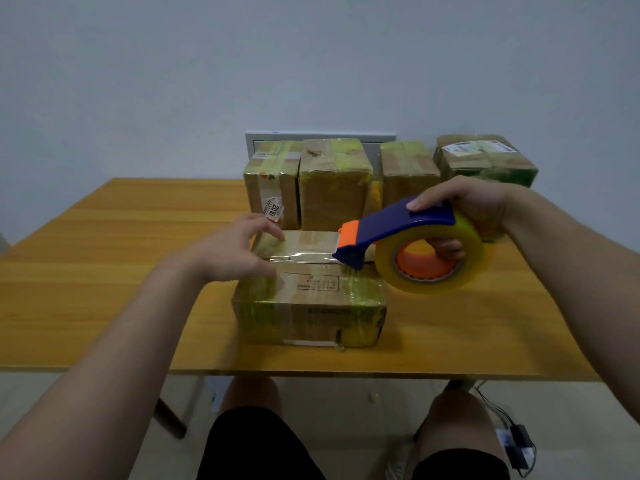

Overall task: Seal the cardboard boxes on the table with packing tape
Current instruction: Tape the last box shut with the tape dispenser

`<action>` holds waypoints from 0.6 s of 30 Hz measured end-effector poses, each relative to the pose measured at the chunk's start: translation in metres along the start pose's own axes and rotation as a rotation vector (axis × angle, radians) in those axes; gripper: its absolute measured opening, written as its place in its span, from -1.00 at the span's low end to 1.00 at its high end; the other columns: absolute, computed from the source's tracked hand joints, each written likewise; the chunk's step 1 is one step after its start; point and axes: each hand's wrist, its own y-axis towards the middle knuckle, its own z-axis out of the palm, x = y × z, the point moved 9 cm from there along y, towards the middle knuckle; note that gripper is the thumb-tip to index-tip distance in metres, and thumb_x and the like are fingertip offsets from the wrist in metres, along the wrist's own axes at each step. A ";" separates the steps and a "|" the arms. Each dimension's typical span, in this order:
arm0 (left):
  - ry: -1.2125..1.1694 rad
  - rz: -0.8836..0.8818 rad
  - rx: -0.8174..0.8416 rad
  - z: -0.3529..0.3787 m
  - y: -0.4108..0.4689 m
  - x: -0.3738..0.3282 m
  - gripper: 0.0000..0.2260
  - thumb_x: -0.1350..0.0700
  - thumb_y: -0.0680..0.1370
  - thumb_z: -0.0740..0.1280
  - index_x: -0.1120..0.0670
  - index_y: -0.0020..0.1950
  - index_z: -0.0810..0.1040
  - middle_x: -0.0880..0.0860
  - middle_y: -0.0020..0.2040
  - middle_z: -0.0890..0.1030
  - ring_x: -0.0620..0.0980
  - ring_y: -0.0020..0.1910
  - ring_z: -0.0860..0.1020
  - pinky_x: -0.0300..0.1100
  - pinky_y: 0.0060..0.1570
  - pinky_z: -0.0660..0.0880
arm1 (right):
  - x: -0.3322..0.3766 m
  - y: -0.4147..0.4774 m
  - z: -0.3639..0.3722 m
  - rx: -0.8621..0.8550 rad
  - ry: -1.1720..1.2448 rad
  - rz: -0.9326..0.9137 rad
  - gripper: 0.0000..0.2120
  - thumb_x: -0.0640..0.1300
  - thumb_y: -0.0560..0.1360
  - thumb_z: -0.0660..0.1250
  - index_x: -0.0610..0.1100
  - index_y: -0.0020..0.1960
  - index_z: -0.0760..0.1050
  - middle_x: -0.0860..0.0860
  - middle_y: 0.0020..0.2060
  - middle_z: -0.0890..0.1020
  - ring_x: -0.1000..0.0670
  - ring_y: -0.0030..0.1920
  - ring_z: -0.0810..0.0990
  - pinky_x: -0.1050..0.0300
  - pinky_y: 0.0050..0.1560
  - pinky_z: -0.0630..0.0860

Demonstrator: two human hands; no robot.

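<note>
- Currently: brown cardboard near box (311, 306), patched with yellowish tape, sits flat on the orange-brown wooden table (104, 271), mid-width and close to the front edge.
- left hand (235, 251) rests on the near box's top at its left end. Fingers are spread and loosely bent, wrapped round nothing, with the thumb and fingertips on the surface where the tape strip starts.
- right hand (467, 206) grips the blue plastic tape dispenser (391, 225), which has an orange cutter end. Thumb presses on top of the blue handle, and the fingers curl through the roll's orange core.
- Fat yellowish clear packing tape roll (433, 282) sits in the tape dispenser, just off the box's right side and above the table.
- Dispenser is tilted nose-low, and the nose meets the box top near its right edge.
- Glossy clear tape strip (301, 256) runs left to right along the top's centre seam, from the left hand to the dispenser nose.
- Four more brown cardboard boxes stand in a row along the table's back edge, all taped:
  - back-left box (272, 188) has a white sticker low on its front;
  - second box (334, 185) is touching it;
  - third box (407, 174) stands a small gap further right;
  - far-right box (485, 161) has a white label on top and is partly hidden by the right hand.
- Grey flat wall panel (318, 136) shows behind the row.
- Under the table are the person's knees and black shorts (256, 448), plus a black cable with adapter (519, 441) on the floor at right.
</note>
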 end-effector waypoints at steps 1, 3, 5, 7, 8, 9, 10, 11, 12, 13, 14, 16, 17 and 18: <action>0.139 0.034 -0.039 -0.001 0.001 -0.020 -0.27 -0.31 0.27 0.51 -0.23 0.41 0.45 -0.07 0.63 0.22 0.04 0.56 0.26 0.03 0.41 0.36 | 0.000 0.000 -0.001 -0.007 -0.002 -0.005 -0.56 0.07 0.39 0.47 -0.20 0.13 0.69 -0.12 -0.37 0.60 -0.03 -0.48 0.53 0.10 -0.45 0.53; 0.225 0.120 -0.065 0.015 0.000 -0.063 -0.04 -0.57 0.24 0.32 -0.17 0.56 0.30 -0.07 0.64 0.23 0.03 0.57 0.27 0.12 0.49 0.31 | 0.000 0.000 -0.002 -0.028 -0.012 -0.006 -0.52 0.07 0.38 0.47 -0.23 0.17 0.66 -0.13 -0.36 0.60 -0.04 -0.47 0.54 0.09 -0.44 0.54; 0.268 0.198 -0.068 0.040 0.001 -0.092 0.10 -0.70 0.25 0.18 -0.11 0.65 0.15 -0.04 0.63 0.28 0.04 0.55 0.30 0.12 0.51 0.28 | 0.000 -0.001 -0.004 -0.038 -0.033 -0.005 -0.42 0.08 0.39 0.47 -0.28 0.26 0.59 -0.13 -0.36 0.61 -0.05 -0.46 0.56 0.09 -0.42 0.55; 0.345 0.236 -0.079 0.058 0.003 -0.099 0.18 -0.73 0.22 0.13 -0.05 0.68 0.10 -0.01 0.64 0.28 0.07 0.60 0.25 0.12 0.57 0.21 | -0.004 -0.003 -0.007 -0.035 -0.060 -0.002 -0.36 0.11 0.40 0.45 -0.32 0.30 0.54 -0.15 -0.37 0.61 -0.07 -0.44 0.57 0.07 -0.37 0.57; 0.356 0.247 -0.094 0.060 0.005 -0.097 0.20 -0.74 0.20 0.12 -0.05 0.68 0.11 -0.01 0.64 0.29 0.07 0.61 0.24 0.11 0.58 0.20 | -0.006 -0.003 -0.008 -0.037 -0.071 -0.001 -0.33 0.12 0.40 0.45 -0.34 0.31 0.53 -0.17 -0.37 0.59 -0.09 -0.43 0.57 0.05 -0.35 0.58; 0.355 0.260 -0.111 0.059 0.006 -0.094 0.21 -0.75 0.18 0.10 -0.07 0.67 0.13 -0.02 0.63 0.29 0.07 0.61 0.24 0.08 0.58 0.19 | -0.008 -0.004 -0.010 -0.043 -0.078 0.000 -0.31 0.14 0.40 0.45 -0.35 0.31 0.52 -0.19 -0.37 0.58 -0.10 -0.42 0.57 0.04 -0.33 0.58; 0.361 0.278 -0.120 0.059 0.008 -0.092 0.22 -0.77 0.16 0.08 -0.09 0.67 0.14 -0.04 0.64 0.29 0.05 0.62 0.23 0.06 0.59 0.18 | -0.010 -0.005 -0.013 -0.047 -0.082 -0.002 -0.30 0.16 0.39 0.46 -0.35 0.31 0.52 -0.21 -0.37 0.59 -0.11 -0.41 0.58 0.03 -0.32 0.59; 0.372 0.292 -0.123 0.059 0.009 -0.091 0.23 -0.78 0.15 0.06 -0.10 0.67 0.14 -0.05 0.64 0.28 0.04 0.62 0.22 0.04 0.58 0.18 | -0.012 -0.006 -0.014 -0.048 -0.084 -0.006 -0.30 0.16 0.39 0.46 -0.34 0.31 0.53 -0.21 -0.37 0.60 -0.12 -0.40 0.59 0.03 -0.31 0.59; 0.380 0.305 -0.130 0.059 0.009 -0.090 0.23 -0.79 0.15 0.06 -0.10 0.66 0.15 -0.06 0.63 0.29 0.02 0.61 0.25 0.03 0.56 0.20 | -0.013 -0.007 -0.015 -0.046 -0.085 -0.011 -0.30 0.17 0.39 0.48 -0.33 0.30 0.54 -0.21 -0.36 0.61 -0.12 -0.40 0.60 0.03 -0.30 0.60; 0.385 0.313 -0.143 0.059 0.010 -0.090 0.22 -0.78 0.16 0.07 -0.09 0.65 0.18 -0.07 0.61 0.32 0.01 0.58 0.29 0.01 0.53 0.23 | -0.013 -0.008 -0.017 -0.050 -0.082 -0.014 -0.28 0.18 0.36 0.52 -0.32 0.30 0.55 -0.21 -0.35 0.62 -0.12 -0.39 0.61 0.03 -0.30 0.60; 0.388 0.315 -0.157 0.059 0.011 -0.089 0.21 -0.78 0.16 0.08 -0.08 0.63 0.21 -0.09 0.59 0.35 -0.01 0.54 0.33 0.00 0.49 0.27 | -0.013 -0.010 -0.019 -0.062 -0.078 -0.011 -0.25 0.20 0.33 0.55 -0.31 0.29 0.56 -0.22 -0.33 0.63 -0.12 -0.39 0.62 0.03 -0.30 0.61; 0.390 0.300 -0.170 0.057 0.012 -0.088 0.20 -0.79 0.15 0.10 -0.07 0.61 0.25 -0.11 0.55 0.39 -0.03 0.48 0.39 -0.01 0.44 0.32 | -0.016 -0.017 -0.025 -0.085 -0.077 0.005 -0.29 0.20 0.31 0.56 -0.28 0.25 0.60 -0.22 -0.33 0.63 -0.12 -0.39 0.62 0.04 -0.30 0.61; 0.392 0.292 -0.169 0.057 0.012 -0.086 0.21 -0.79 0.14 0.09 -0.07 0.61 0.25 -0.11 0.55 0.39 -0.03 0.47 0.40 -0.01 0.44 0.33 | -0.020 -0.022 -0.029 -0.091 -0.079 0.012 -0.34 0.19 0.33 0.54 -0.27 0.22 0.62 -0.21 -0.34 0.63 -0.12 -0.40 0.62 0.04 -0.31 0.60; 0.392 0.285 -0.164 0.058 0.013 -0.086 0.21 -0.79 0.14 0.09 -0.07 0.61 0.25 -0.11 0.55 0.38 -0.03 0.46 0.40 -0.01 0.43 0.32 | -0.023 -0.028 -0.032 -0.095 -0.074 0.018 -0.36 0.19 0.34 0.53 -0.27 0.21 0.63 -0.21 -0.35 0.63 -0.13 -0.41 0.61 0.03 -0.31 0.60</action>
